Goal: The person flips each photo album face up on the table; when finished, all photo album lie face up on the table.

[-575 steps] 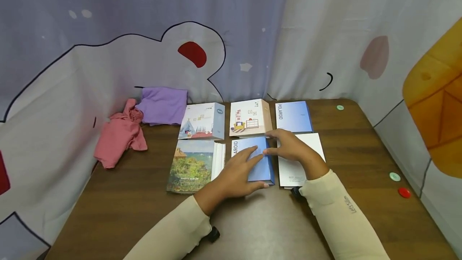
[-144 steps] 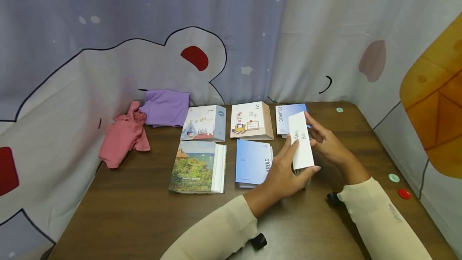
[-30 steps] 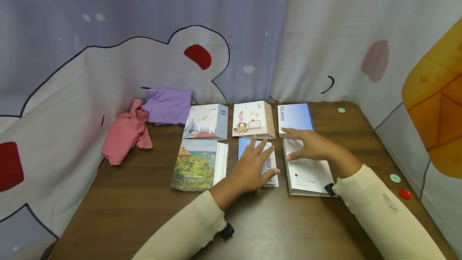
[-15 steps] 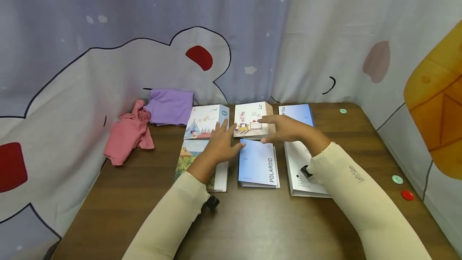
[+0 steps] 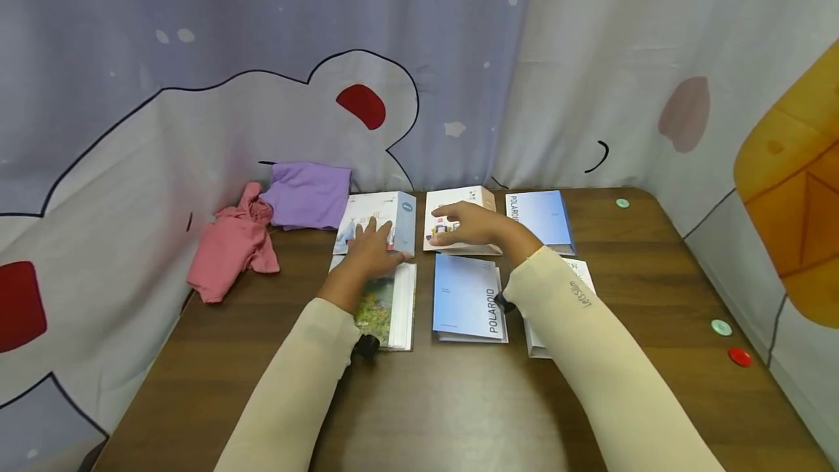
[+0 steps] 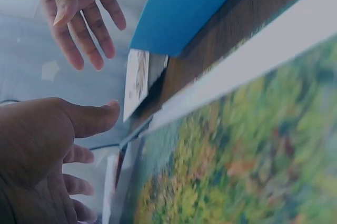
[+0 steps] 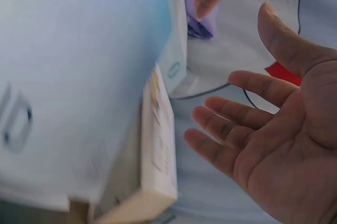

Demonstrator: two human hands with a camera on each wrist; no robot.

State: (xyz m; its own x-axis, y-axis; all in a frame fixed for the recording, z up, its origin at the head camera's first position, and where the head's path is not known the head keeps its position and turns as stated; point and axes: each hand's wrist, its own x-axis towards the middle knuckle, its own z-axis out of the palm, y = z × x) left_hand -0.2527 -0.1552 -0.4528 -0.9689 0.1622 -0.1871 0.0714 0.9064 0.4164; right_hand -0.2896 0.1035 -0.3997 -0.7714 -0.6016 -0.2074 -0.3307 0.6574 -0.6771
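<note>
I've got the front-middle blue POLAROID album (image 5: 464,297) turned round: its lettering ran along the left side in the oldest shot, now the right. White album (image 5: 580,272), held up between both hands about five seconds ago, is now down on the table (image 5: 446,406). Since a second ago, left hand (image 5: 372,248) went from blue album to tent-cover album (image 5: 406,223); right hand (image 5: 475,226), from white album's far end to over armchair-cover album (image 5: 459,196).
</note>
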